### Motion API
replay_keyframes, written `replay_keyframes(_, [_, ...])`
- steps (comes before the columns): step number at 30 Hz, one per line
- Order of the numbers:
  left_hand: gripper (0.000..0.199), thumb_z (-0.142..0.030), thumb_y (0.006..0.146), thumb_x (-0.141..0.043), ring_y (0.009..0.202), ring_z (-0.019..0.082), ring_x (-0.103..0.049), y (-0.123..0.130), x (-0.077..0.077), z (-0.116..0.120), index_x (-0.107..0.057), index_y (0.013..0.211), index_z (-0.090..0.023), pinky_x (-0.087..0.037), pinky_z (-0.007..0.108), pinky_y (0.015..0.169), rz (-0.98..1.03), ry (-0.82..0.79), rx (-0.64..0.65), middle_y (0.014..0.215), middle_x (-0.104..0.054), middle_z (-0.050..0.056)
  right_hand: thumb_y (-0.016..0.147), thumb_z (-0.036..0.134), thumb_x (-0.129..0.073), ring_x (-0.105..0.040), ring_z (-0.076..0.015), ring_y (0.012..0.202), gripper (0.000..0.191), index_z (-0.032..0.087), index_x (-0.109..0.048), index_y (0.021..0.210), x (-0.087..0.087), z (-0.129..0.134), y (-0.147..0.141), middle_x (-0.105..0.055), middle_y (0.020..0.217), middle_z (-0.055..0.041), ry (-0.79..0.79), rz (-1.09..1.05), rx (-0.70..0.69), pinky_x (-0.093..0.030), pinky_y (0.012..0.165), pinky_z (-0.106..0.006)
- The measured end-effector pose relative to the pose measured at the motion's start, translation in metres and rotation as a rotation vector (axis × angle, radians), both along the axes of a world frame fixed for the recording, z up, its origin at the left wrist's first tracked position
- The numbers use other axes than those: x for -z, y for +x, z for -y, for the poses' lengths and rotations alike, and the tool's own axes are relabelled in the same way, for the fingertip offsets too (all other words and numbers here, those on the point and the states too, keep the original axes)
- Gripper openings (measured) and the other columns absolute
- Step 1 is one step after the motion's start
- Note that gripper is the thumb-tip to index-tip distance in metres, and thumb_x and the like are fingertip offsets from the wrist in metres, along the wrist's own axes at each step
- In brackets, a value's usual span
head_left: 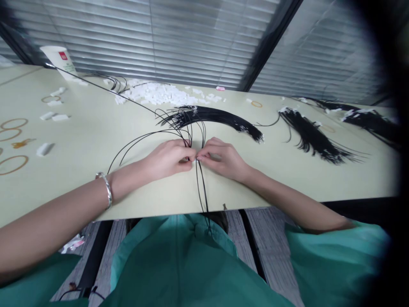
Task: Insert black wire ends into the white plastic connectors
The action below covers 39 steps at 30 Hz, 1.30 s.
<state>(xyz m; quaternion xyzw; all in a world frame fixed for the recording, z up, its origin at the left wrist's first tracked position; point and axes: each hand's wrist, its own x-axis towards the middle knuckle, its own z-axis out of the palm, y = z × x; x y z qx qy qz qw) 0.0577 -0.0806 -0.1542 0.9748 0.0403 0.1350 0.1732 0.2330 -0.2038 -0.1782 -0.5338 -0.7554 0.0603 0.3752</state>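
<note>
Several thin black wires (200, 187) run between my hands near the table's front edge, and their lower ends hang down toward my lap. My left hand (172, 157) is closed in a pinch on them, with more strands looping out behind it to the left. Close beside it, almost touching, my right hand (222, 157) pinches at the same wires with thumb and forefinger. Whatever lies right at the fingertips is too small to make out. Just beyond my hands lies a thick bundle of black wires (220, 117) with small pale ends.
A pile of small white pieces (159, 93) lies at the back, near a white paper cup (60, 62). More black wire bundles (309, 134) lie at the right. Rubber bands (14, 164) and loose white pieces (44, 149) are at the left. Window blinds rise behind the table (76, 140).
</note>
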Motion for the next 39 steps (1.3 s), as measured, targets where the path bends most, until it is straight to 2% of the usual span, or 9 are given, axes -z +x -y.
replay_keyframes(4, [0.012,-0.025,0.078,-0.054,0.064,0.007,-0.045,-0.001,-0.001,-0.001,-0.061,0.078,-0.016,-0.032,0.018,0.058,-0.007,0.003,0.013,0.073,-0.050,0.001,0.090,0.027,-0.054,-0.045,-0.0118,0.076,0.017,0.013,-0.062,0.086,-0.002,-0.001,-0.001,-0.048,0.076,-0.0037,-0.097,-0.135,-0.021,-0.038,0.072,-0.023])
replay_keyframes(10, [0.011,-0.024,0.079,-0.053,0.065,0.008,-0.047,0.000,0.000,-0.002,-0.061,0.079,-0.016,-0.034,0.018,0.059,-0.008,-0.003,0.025,0.074,-0.052,0.002,0.090,0.030,-0.051,-0.046,-0.0096,0.071,0.021,0.012,-0.045,0.098,-0.005,-0.004,0.013,-0.047,0.079,-0.0030,-0.235,-0.641,-0.028,-0.039,0.069,-0.020])
replay_keyframes(15, [0.015,-0.024,0.078,-0.053,0.068,0.008,-0.050,0.000,0.001,-0.002,-0.060,0.090,-0.020,-0.035,0.017,0.059,-0.010,-0.007,-0.018,0.078,-0.054,0.001,0.083,0.031,-0.061,-0.045,-0.0156,0.094,0.028,0.011,-0.051,0.099,-0.008,0.000,0.010,-0.049,0.100,-0.0071,-0.309,-0.214,-0.069,-0.038,0.084,-0.026])
replay_keyframes(18, [0.022,-0.025,0.078,-0.052,0.064,0.008,-0.049,-0.002,-0.001,-0.001,-0.052,0.100,-0.021,-0.034,0.016,0.056,-0.034,-0.014,-0.026,0.075,-0.054,-0.001,0.082,0.037,-0.065,-0.046,-0.0132,0.083,0.033,0.010,-0.051,0.094,-0.005,-0.001,-0.002,-0.050,0.090,-0.0056,-0.271,-0.181,-0.047,-0.040,0.076,-0.023])
replay_keyframes(21, [0.030,-0.025,0.079,-0.049,0.059,0.008,-0.049,-0.003,-0.004,0.001,-0.043,0.108,-0.021,-0.033,0.016,0.053,-0.024,-0.018,-0.021,0.069,-0.052,-0.003,0.084,0.046,-0.062,-0.044,-0.0091,0.068,0.039,0.010,-0.049,0.085,-0.003,-0.004,-0.009,-0.049,0.079,-0.0035,-0.296,-0.382,-0.032,-0.038,0.061,-0.018])
replay_keyframes(27, [0.042,-0.028,0.081,-0.047,0.073,0.010,-0.055,-0.005,-0.007,0.003,-0.024,0.115,-0.019,-0.043,0.021,0.065,0.127,-0.068,-0.055,0.085,-0.055,0.002,0.081,0.044,-0.067,-0.042,-0.0064,0.061,0.039,0.009,-0.049,0.084,-0.011,-0.010,-0.011,-0.048,0.076,-0.0029,-0.237,-0.861,-0.043,-0.035,0.057,-0.016])
replay_keyframes(33, [0.043,-0.029,0.081,-0.045,0.076,0.011,-0.055,-0.007,-0.007,-0.004,-0.022,0.116,-0.020,-0.045,0.022,0.065,0.039,-0.051,-0.055,0.088,-0.055,0.002,0.083,0.036,-0.067,-0.035,-0.0039,0.055,0.038,0.013,-0.036,0.083,-0.018,-0.011,0.027,-0.041,0.075,0.0004,-0.073,-1.382,-0.032,-0.028,0.047,-0.012])
replay_keyframes(36, [0.046,-0.029,0.081,-0.046,0.073,0.011,-0.056,-0.009,-0.004,-0.007,-0.019,0.117,-0.018,-0.046,0.022,0.063,0.051,-0.065,-0.050,0.088,-0.056,0.003,0.086,0.040,-0.065,-0.026,-0.0053,0.051,0.034,0.016,-0.040,0.089,-0.025,-0.005,0.042,-0.024,0.060,0.0029,-0.133,-1.432,-0.088,-0.024,0.044,-0.013])
replay_keyframes(39, [0.045,-0.026,0.081,-0.046,0.072,0.012,-0.056,-0.009,0.002,-0.010,-0.019,0.117,-0.016,-0.046,0.023,0.064,0.118,0.036,-0.038,0.087,-0.057,0.004,0.090,0.050,-0.056,-0.024,-0.0069,0.050,0.036,0.017,-0.044,0.096,-0.029,-0.001,0.037,-0.017,0.056,0.0031,-0.239,-1.285,-0.210,-0.023,0.045,-0.014])
